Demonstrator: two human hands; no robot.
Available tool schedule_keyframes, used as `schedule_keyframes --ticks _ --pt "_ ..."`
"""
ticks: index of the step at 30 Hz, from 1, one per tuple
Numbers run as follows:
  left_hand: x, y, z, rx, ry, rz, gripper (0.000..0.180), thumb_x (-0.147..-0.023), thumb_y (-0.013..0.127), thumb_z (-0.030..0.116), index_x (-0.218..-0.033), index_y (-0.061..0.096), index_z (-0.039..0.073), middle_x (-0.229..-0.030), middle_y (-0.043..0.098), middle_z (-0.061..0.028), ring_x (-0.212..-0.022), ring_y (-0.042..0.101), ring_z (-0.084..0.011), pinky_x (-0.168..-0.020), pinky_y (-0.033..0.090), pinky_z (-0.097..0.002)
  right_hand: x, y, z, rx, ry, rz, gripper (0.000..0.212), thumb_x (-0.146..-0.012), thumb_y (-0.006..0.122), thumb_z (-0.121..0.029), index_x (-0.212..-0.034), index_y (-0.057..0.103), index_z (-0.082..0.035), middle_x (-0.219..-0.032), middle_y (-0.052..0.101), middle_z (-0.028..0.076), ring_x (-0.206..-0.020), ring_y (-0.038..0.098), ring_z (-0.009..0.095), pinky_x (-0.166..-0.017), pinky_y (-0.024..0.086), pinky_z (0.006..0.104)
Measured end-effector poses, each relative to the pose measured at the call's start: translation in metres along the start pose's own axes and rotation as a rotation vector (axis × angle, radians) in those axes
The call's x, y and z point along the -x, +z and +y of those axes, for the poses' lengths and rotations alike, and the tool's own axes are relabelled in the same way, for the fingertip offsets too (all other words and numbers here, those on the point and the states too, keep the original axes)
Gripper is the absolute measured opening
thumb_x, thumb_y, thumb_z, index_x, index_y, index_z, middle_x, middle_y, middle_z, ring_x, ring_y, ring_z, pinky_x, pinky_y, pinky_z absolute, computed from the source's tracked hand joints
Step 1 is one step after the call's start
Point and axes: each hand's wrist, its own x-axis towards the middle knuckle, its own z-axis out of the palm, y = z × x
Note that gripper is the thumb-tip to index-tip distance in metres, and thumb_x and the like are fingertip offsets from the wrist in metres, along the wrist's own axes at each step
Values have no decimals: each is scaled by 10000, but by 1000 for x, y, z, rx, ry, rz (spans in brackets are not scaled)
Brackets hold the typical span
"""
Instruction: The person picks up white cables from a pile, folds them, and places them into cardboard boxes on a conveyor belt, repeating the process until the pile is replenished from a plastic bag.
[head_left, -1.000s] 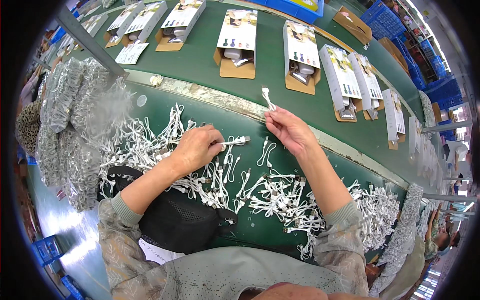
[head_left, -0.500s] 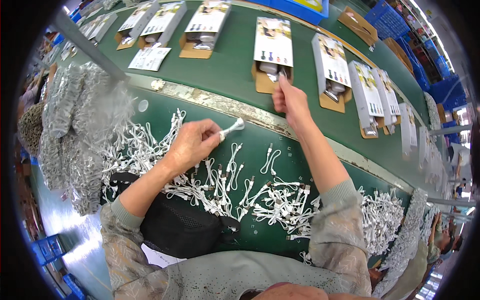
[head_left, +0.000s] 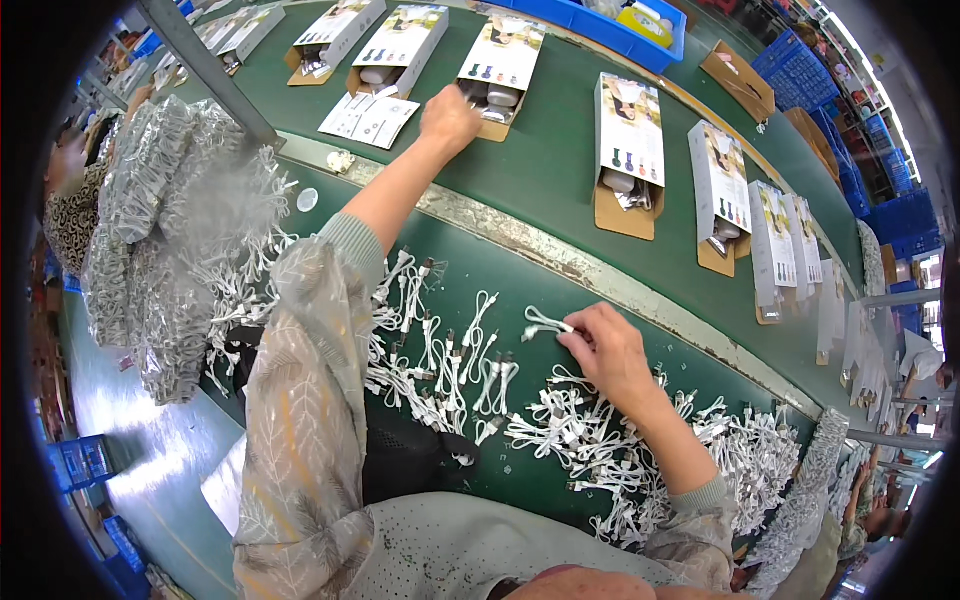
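My left hand (head_left: 450,122) reaches across the metal rail to the open lower end of a printed white box (head_left: 505,48). Its fingers curl at the opening beside dark and grey contents; what they hold is hidden. Over the near green surface, my right hand (head_left: 607,352) pinches a short white charging cable (head_left: 545,322), whose loop sticks out to the left. Below it lies a heap of white cables (head_left: 570,430), with several more bundled cables (head_left: 460,355) to its left.
Several similar open boxes (head_left: 630,130) stand in a row on the far green surface. A printed leaflet (head_left: 368,120) lies near the left hand. A worn metal rail (head_left: 560,262) divides the surfaces. Bagged cables (head_left: 150,250) pile up at left; a blue tray (head_left: 600,30) sits behind.
My left hand has moved up and forward to a box. My right hand has come back from another box and now grips a cable. The boxes and leaflet have shifted right.
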Motion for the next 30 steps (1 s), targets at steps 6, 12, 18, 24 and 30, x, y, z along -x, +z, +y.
schedule_keyframes --ticks 6,12,18,24,30 --pt "107 -43 32 184 547 -378 331 -777 486 3 -1088 591 45 -1073 596 -184 -997 563 -372 -872 458 -431 -12 -11 6 -319 459 -93 181 -834 655 -157 -891 632 13 -725 604 -6 -640 526 58 -591 444 218" --pt "187 -63 -6 -142 940 -596 439 -705 576 -39 -1132 573 61 -1193 524 -111 -1073 521 -286 -913 450 -362 -24 -8 6 -796 657 -108 241 -860 633 -217 -957 633 3 -744 598 -4 -630 540 58 -584 459 188" --pt "187 -71 -30 -181 918 -522 227 -754 638 109 -968 586 55 -837 541 -85 -849 558 -262 -750 465 -375 -59 -1 7 -1166 700 -77 211 -881 592 -139 -1031 606 9 -873 617 35 -763 585 97 -686 516 220" --pt "188 -84 -39 -8 631 -414 104 -799 594 154 -774 594 53 -759 577 -112 -709 594 -316 -645 480 -419 -143 45 1 -1527 751 -31 121 -844 617 -47 -929 606 38 -851 624 88 -738 610 153 -669 551 263" --pt "147 -109 -52 154 204 -224 168 -789 599 183 -747 653 29 -660 619 -150 -589 606 -305 -579 471 -376 -225 76 13 -1784 824 131 58 -842 593 15 -836 545 46 -740 612 107 -634 631 185 -573 585 271"
